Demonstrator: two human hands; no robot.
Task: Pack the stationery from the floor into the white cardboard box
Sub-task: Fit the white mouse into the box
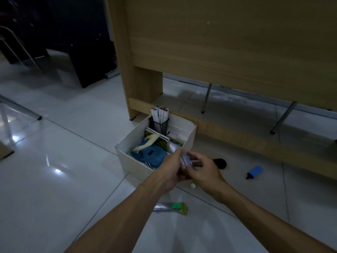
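1. White cardboard box (131, 157) on floor by desk leg, open top; holds mesh cup w/ markers (159, 114), blue pouch (151, 155).
2. Left hand (171, 172) & right hand (202, 170) both pinch a small clear item (186, 161), blurred, above box's near-right corner.
3. Blue highlighter (255, 172) on floor, right of box.

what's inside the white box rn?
White cardboard box holds a black mesh cup of markers, a patterned notebook and a blue pouch. Both hands cover its near right corner.
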